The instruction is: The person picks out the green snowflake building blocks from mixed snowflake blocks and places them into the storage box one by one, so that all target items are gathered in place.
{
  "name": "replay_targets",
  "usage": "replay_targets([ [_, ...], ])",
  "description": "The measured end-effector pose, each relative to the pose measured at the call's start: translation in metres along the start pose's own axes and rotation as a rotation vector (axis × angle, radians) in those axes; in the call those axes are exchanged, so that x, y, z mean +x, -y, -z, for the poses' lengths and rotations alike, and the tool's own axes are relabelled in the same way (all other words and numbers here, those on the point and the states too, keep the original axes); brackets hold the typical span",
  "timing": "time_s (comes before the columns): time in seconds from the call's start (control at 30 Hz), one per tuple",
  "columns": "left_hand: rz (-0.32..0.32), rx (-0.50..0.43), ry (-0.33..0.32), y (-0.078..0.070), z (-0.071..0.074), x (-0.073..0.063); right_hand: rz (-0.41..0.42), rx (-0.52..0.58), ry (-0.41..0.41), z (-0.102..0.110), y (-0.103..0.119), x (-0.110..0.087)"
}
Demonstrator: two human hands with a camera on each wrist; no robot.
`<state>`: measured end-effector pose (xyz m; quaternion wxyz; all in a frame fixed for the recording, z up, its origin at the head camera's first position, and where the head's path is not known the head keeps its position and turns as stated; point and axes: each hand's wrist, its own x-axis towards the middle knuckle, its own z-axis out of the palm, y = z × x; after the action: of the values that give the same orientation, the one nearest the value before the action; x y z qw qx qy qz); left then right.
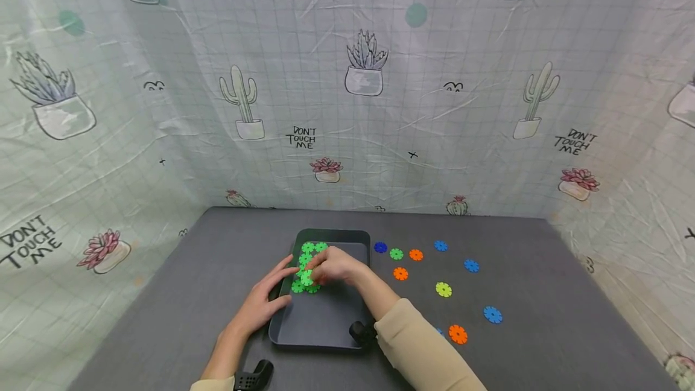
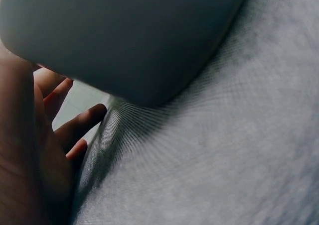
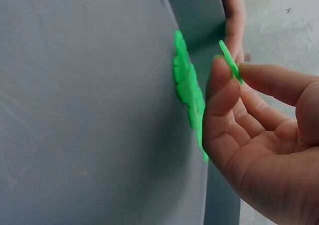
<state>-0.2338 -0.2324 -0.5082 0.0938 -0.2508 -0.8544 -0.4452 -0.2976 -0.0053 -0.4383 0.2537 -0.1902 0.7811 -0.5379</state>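
Observation:
A dark grey tray (image 1: 328,326) lies on the table, with several green notched discs (image 1: 297,286) grouped in its upper left part. Above them my right hand (image 1: 338,267) pinches one green notched disc (image 3: 230,61) between thumb and fingertips. In the right wrist view that disc is tilted and apart from the flat green group (image 3: 187,88). My left hand (image 1: 263,300) rests at the tray's left rim, fingers extended and spread. The left wrist view shows part of this hand (image 2: 55,150) beside a large dark rounded shape.
Right of the tray lie loose notched discs: a dark blue one (image 1: 380,247), a green one (image 1: 396,254), a yellow one (image 1: 443,289), and several orange (image 1: 458,334) and lighter blue (image 1: 493,315) ones. A cactus-print cloth (image 1: 402,113) hangs behind the grey table (image 1: 548,343).

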Motion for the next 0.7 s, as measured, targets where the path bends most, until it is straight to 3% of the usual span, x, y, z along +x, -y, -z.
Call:
replay_targets([
  [0.17, 0.005, 0.001, -0.002, 0.001, -0.001, 0.0, -0.033, 0.02, 0.083, -0.004, -0.002, 0.001],
  [0.43, 0.004, 0.014, -0.006, 0.0, -0.001, 0.001, -0.052, -0.064, 0.207, -0.01, 0.004, -0.001],
  [0.7, -0.003, 0.021, -0.008, -0.002, 0.001, 0.001, -0.084, -0.02, 0.221, -0.014, 0.007, -0.001],
])
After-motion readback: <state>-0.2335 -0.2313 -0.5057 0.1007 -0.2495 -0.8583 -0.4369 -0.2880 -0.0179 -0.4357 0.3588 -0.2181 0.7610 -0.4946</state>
